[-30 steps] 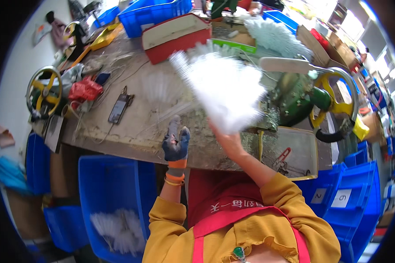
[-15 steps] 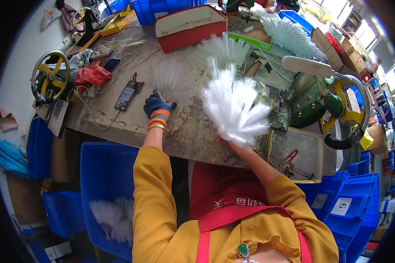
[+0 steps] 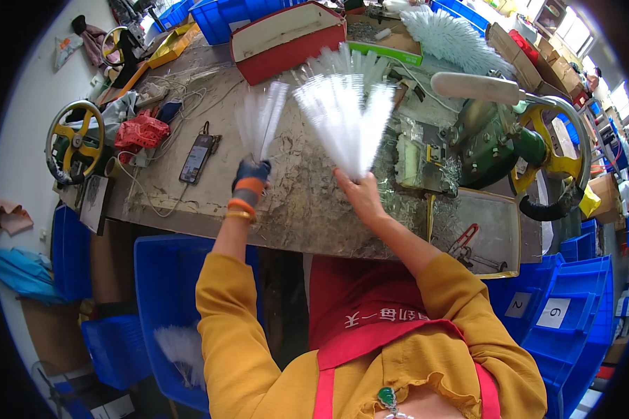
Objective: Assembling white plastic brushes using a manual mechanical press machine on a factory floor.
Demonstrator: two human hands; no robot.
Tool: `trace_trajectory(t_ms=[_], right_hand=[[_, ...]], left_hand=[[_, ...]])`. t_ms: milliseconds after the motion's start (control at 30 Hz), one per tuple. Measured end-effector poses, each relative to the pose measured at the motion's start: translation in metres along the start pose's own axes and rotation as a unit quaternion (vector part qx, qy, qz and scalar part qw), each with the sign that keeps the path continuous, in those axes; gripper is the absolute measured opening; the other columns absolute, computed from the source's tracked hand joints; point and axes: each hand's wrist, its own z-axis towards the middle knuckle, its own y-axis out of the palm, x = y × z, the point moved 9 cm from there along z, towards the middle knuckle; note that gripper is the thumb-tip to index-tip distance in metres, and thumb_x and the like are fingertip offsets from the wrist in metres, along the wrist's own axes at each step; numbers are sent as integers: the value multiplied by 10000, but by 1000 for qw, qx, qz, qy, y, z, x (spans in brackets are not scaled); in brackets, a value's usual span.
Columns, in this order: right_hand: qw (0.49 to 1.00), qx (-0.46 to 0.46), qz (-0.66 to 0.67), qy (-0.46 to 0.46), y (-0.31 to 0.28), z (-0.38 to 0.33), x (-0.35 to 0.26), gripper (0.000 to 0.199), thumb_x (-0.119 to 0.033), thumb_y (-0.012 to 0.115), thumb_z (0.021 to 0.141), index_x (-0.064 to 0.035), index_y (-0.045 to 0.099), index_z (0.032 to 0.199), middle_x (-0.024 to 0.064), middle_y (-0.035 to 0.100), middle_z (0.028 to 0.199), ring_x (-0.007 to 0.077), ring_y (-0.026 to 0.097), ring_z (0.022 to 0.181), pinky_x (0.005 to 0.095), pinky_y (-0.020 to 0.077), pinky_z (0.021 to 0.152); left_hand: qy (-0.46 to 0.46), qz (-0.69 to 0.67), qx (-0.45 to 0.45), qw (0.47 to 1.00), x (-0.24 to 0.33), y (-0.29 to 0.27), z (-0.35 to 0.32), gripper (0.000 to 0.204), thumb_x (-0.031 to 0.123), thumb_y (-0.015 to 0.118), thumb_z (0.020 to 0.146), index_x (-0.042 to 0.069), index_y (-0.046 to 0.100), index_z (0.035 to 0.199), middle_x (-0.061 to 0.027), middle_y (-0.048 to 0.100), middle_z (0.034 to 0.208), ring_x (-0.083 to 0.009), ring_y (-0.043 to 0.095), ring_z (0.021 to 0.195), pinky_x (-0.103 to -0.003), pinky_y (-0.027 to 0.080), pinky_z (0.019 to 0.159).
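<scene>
White bristle fan (image 3: 346, 115), upper centre of frame, was held at its base by the right hand (image 3: 360, 195), a thinner bundle (image 3: 264, 119) by the left hand (image 3: 250, 180); crushing higher up was best avoided.

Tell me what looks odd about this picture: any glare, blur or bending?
In the head view, the fisheye lens bends the edge of the workbench and leaves rounded black borders; in the head view, the white bristle fan at the right hand looks washed out and streaky; also there, windows glare at upper right.

A phone (image 3: 198, 158) lies left of a red box (image 3: 293, 56).
</scene>
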Motion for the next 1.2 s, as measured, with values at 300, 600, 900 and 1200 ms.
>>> trace_trajectory(t_ms=[300,600,900,1200], right_hand=[[996,-50,-34,68,46,0,18,390,-273,621,632,20,516,867,94,555,734,148,512,580,278,407,502],[992,-15,-123,14,36,-22,7,343,-66,548,653,-10,384,949,154,531,826,257,553,627,312,447,407],[976,69,-13,-208,-14,0,-83,347,-4,535,622,-1,394,939,192,528,742,317,525,640,341,421,565],[894,-98,407,163,37,0,69,312,-106,447,803,-7,391,1093,82,463,1023,165,445,921,289,383,767]], left_hand=[[-76,-450,-271,847,-52,124,-120,210,129,514,744,39,492,933,-107,555,774,-222,539,611,-339,468,566],[-213,-624,-251,709,-57,135,-126,229,229,457,800,56,507,941,-75,553,875,-235,514,746,-394,433,734],[19,-576,-110,810,-7,50,-123,257,38,545,715,-1,482,962,-78,541,688,-150,515,557,-296,468,505],[309,-277,-16,910,-75,76,-31,127,-42,492,685,-16,522,806,-53,545,698,-143,525,636,-240,436,605]])
